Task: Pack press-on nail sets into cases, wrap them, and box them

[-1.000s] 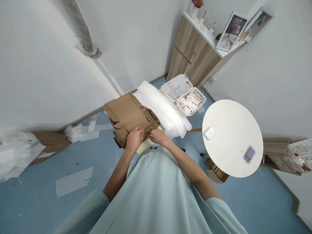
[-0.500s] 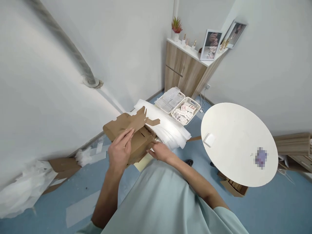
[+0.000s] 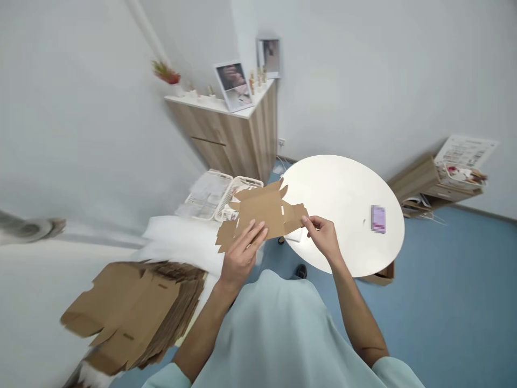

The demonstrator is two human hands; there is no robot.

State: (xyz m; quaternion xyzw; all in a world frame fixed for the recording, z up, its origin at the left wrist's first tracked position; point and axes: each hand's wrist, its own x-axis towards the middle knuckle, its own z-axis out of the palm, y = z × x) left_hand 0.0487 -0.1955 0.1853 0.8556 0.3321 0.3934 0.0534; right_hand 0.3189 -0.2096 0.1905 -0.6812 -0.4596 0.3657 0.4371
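A flat, unfolded cardboard box (image 3: pixel 260 207) with slots and cut flaps is held up in front of me, its far right corner over the edge of the white round table (image 3: pixel 343 186). My left hand (image 3: pixel 240 258) grips its near left side, fingers laid across the top and the thumb hidden. A flap at its right end is pinched between the thumb and fingers of my right hand (image 3: pixel 323 234). At lower left lies a thick stack of similar flat cardboard boxes (image 3: pixel 137 307), apart from both hands.
White foam sheets (image 3: pixel 169 231) lie beside the stack, with white baskets (image 3: pixel 208 194) beyond. A wooden cabinet (image 3: pixel 226 129) carries picture frames and small bottles. On the round table is a blurred purple item (image 3: pixel 378 219). A low shelf (image 3: pixel 428 183) stands at right.
One flat cardboard box has come off the stack and is now in both hands. The hands have moved right, towards the round table, and my view has turned right.
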